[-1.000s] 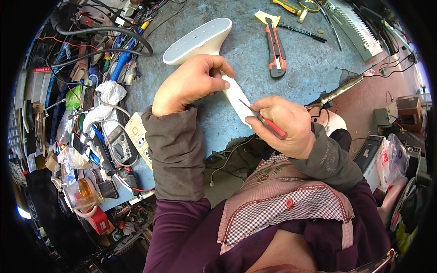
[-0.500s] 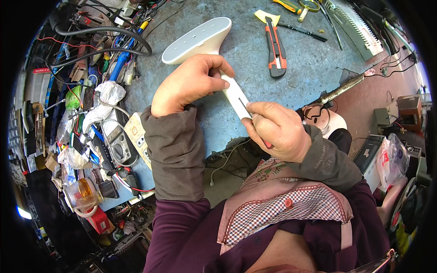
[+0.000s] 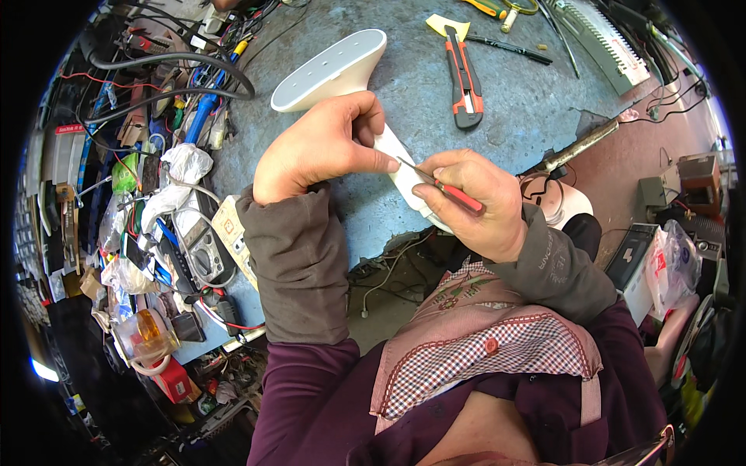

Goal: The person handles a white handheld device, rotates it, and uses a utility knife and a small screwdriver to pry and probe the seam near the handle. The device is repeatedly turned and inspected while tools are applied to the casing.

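At your far left, a see-through container (image 3: 148, 332) holds something amber; above it, a crumpled whitish plastic bag (image 3: 186, 161) hides its contents. Your left hand (image 3: 318, 147) is curled closed around the white device (image 3: 334, 74), its oval head beyond your knuckles and its handle slanting toward you over the blue bench (image 3: 521, 109). You seem to be working along that handle: your right hand (image 3: 496, 206) pinches a red-handled tool (image 3: 463, 199), thin tip at the handle, close by your left thumb. The next move calls for light pressure, thumb clear. Far right, a clear bag (image 3: 672, 272) has contents you can't make out.
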Motion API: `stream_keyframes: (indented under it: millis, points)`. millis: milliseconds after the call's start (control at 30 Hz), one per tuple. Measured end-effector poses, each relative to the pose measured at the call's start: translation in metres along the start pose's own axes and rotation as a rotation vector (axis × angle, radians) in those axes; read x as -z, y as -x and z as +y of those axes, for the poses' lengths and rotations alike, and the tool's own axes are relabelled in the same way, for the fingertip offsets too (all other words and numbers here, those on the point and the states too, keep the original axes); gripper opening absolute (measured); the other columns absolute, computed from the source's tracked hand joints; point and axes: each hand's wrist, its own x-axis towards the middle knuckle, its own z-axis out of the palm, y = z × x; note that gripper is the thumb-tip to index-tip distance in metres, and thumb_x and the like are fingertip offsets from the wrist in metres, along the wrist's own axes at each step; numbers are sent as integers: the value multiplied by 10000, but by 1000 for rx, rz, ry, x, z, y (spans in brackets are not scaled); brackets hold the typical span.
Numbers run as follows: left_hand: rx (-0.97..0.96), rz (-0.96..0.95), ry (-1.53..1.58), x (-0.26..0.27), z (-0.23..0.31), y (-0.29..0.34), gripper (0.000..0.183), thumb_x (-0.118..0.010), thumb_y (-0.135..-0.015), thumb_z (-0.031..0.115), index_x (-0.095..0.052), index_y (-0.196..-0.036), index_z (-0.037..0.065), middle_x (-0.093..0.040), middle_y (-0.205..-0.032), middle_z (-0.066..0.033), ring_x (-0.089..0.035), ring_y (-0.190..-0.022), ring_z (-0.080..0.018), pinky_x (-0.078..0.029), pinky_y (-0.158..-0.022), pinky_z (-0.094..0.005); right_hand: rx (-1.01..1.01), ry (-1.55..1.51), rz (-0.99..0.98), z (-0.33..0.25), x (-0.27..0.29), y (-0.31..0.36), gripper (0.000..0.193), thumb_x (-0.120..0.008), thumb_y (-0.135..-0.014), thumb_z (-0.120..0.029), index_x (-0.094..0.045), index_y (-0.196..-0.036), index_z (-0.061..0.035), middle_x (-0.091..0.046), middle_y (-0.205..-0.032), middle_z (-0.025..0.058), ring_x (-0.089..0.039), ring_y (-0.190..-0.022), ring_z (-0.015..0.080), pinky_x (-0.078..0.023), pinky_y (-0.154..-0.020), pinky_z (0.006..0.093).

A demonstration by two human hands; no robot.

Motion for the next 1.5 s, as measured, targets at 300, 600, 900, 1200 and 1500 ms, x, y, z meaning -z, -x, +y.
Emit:
stream_keyframes:
  millis: [300,600,900,1200,1500]
  points:
    - [-25,15,-123,-7,10,1,279,-889,-735,132,-706,-890,-11,-655,-807,-58,-609,-764,-167,-505,-682,-350,16,-23,38,6,-2,3,277,-893,-870,-18,-631,-958,-28,-755,-1037,154,-736,-829,284,-583,-705,356]
    - [9,10,-194,-8,21,5,183,-853,-817,86,-739,-923,-9,-649,-857,-12,-602,-818,-116,-490,-723,-302,16,-77,22,11,0,0,251,-883,-885,-21,-649,-975,-27,-759,-1036,146,-735,-821,262,-578,-717,340]
    - [34,-50,-95,0,15,4,97,-817,-839,72,-766,-864,-6,-653,-895,-12,-607,-861,-122,-475,-787,-291,-121,-226,72,11,-1,4,177,-822,-935,-3,-649,-967,-23,-774,-996,108,-721,-799,152,-561,-685,308]
    - [129,-61,63,9,7,4,70,-771,-843,47,-724,-830,-4,-705,-901,-12,-627,-869,-106,-487,-814,-279,-121,-195,67,12,1,3,171,-822,-926,-12,-654,-962,-22,-779,-989,108,-724,-789,158,-559,-684,312]
    - [124,-67,124,13,3,3,76,-770,-863,48,-716,-837,1,-733,-945,-31,-655,-895,-114,-518,-855,-286,-125,-187,28,12,1,3,197,-822,-922,13,-636,-981,-20,-781,-1025,136,-734,-822,158,-568,-709,309]
